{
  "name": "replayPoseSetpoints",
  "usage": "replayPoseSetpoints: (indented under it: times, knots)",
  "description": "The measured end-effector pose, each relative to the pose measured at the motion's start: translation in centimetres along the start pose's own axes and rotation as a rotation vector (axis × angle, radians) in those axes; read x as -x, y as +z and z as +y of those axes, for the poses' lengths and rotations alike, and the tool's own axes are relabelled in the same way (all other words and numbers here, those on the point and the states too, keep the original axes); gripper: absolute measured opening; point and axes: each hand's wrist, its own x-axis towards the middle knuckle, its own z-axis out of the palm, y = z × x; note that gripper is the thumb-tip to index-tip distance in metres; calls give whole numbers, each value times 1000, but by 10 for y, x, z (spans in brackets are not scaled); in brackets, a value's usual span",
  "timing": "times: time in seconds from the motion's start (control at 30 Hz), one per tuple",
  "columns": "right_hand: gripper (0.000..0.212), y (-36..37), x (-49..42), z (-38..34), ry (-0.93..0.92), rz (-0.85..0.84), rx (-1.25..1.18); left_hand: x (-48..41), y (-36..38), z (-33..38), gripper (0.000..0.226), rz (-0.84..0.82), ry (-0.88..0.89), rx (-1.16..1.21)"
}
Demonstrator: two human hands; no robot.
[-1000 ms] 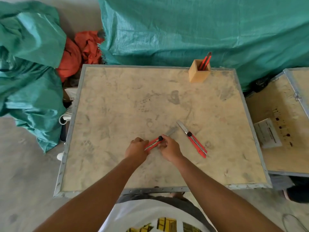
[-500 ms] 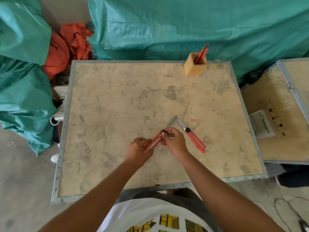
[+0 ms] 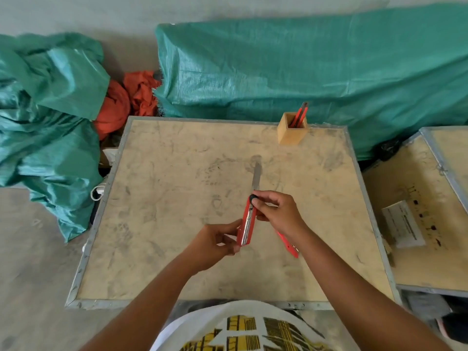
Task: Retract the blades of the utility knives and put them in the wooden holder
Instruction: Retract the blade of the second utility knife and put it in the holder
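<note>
Since a moment ago we are lifting the red knife [image 3: 247, 221] off the table [image 3: 162, 198] and turning it so its blade [image 3: 256, 177] is pointing away from us, toward the far edge, where before it was slanting low over the wood. Our left hand [image 3: 215, 243] is pinching the knife's lower end, and our right hand [image 3: 277, 214] is gripping its upper end, thumb resting on the black slider [image 3: 253, 198]; the blade is still sticking out. A second red knife [image 3: 288, 245] is lying on the table just under our right wrist, mostly hidden. The wooden holder [image 3: 291, 134] is standing well beyond the hands at the table's far edge, with two red knives [image 3: 300, 117] already leaning inside.
</note>
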Motion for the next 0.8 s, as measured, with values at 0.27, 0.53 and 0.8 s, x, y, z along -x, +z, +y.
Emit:
replayPoseSetpoints:
  times: [0.27, 0.53, 0.8]
  knots:
    - [23, -46, 7, -27, -108, -211, 148, -3, 53, 23, 61, 194, 93, 175]
    - [23, -77, 18, -46, -296, -338, 368, -9, 74, 39, 63, 269, 158, 271]
    - [30, -80, 26, -48, -341, -345, 411, -5, 72, 59, 54, 262, 204, 255]
